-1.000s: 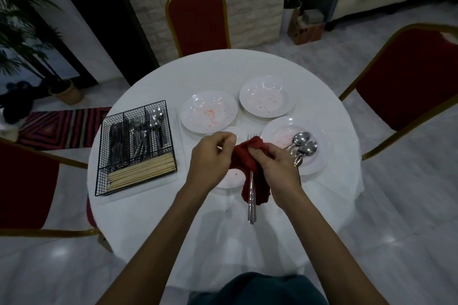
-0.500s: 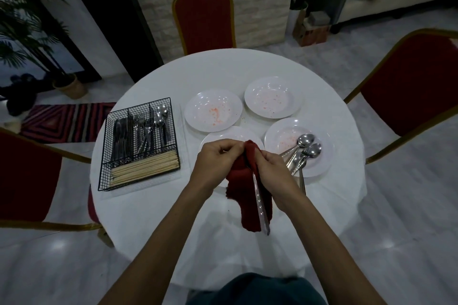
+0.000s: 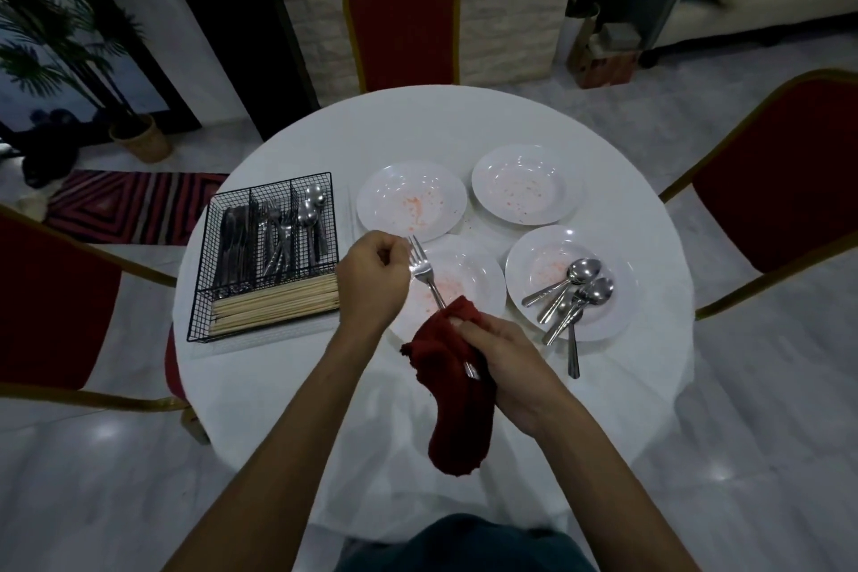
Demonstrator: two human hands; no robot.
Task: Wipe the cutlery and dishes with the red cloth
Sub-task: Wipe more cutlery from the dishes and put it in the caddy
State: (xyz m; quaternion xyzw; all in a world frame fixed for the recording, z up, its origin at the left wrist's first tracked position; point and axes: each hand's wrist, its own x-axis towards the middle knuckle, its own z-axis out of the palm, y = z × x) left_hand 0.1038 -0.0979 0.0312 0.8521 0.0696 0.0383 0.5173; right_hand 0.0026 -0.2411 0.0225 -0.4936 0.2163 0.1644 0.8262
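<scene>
4 white plates (image 3: 371, 200) sit close together on the counter (image 3: 464, 125), each flecked with reddish residue. The nearest plate (image 3: 483, 265) lies right under your hands, so anything you drop would likely clatter onto it. Your right grip (image 3: 506, 367) is closed round the red cloth (image 3: 457, 423), bunched about the fork's handle, and its long tail hangs free. A hasty pull could drag that tail through the smears. Your left grip (image 3: 371, 279) pinches the fork (image 3: 420, 267) at its head by the tines, a thin, slick hold that may slip if the cloth tugs hard. That fork is slim, shiny steel, tilted above the nearest plate, most of its handle wrapped in cloth.
</scene>
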